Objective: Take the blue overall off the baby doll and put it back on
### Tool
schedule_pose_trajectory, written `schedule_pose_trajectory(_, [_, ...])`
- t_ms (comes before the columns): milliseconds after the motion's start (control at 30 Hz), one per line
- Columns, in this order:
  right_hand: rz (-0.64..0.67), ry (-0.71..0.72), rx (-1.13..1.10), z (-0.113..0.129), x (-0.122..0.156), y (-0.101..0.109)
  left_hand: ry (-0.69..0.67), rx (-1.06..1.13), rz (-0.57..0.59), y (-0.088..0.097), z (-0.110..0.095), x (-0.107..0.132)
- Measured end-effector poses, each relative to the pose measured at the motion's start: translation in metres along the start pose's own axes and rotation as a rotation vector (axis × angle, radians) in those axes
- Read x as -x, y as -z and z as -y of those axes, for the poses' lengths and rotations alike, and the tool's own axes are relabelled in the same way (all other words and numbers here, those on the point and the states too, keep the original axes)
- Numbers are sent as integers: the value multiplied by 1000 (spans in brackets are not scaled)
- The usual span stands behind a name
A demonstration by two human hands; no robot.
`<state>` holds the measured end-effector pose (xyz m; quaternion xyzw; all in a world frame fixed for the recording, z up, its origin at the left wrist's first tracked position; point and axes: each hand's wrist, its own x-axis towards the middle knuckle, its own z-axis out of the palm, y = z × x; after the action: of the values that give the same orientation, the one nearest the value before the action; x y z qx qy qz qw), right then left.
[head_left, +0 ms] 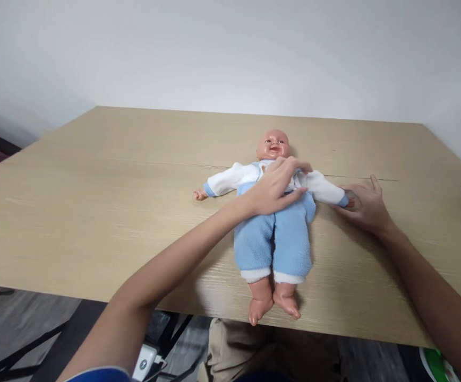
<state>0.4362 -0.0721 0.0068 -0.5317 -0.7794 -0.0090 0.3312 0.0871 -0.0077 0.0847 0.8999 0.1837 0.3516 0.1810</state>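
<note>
A baby doll (290, 239) in a white-sleeved top and fluffy light blue trousers lies on its back on the table, feet toward me. Its arms are spread out to both sides. My left hand (276, 185) rests across its chest, fingers and thumb apart near the shoulder on the right, covering part of the top's front. At the end of the doll's right-hand sleeve (324, 188), my right hand (368, 207) has its thumb and fingers around the blue cuff and the small doll hand. Some of its fingers are raised.
The wooden table (95, 212) has a seam across it and stands against a pale wall (230, 53). Below its front edge are beige trousers (230, 350), a white device (145, 363) with a cable, and dark metal bars. A green and white object (433, 363) shows at lower right.
</note>
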Motion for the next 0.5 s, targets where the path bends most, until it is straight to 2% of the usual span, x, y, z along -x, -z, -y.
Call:
schedule_pose_trajectory(100, [-76, 25, -24, 6, -1, 3, -34, -134, 176, -22, 5, -33])
schedule_pose_trajectory(233, [-167, -16, -94, 29, -4, 6, 10, -260, 326, -46, 11, -49])
schedule_pose_trajectory(367, [-136, -209, -318, 47, -3, 1, 81, -293, 340, -51, 9, -44])
schedule_pose_trajectory(500, [-137, -330, -594, 37, 1, -11, 124, -244, 254, -49, 10, -38])
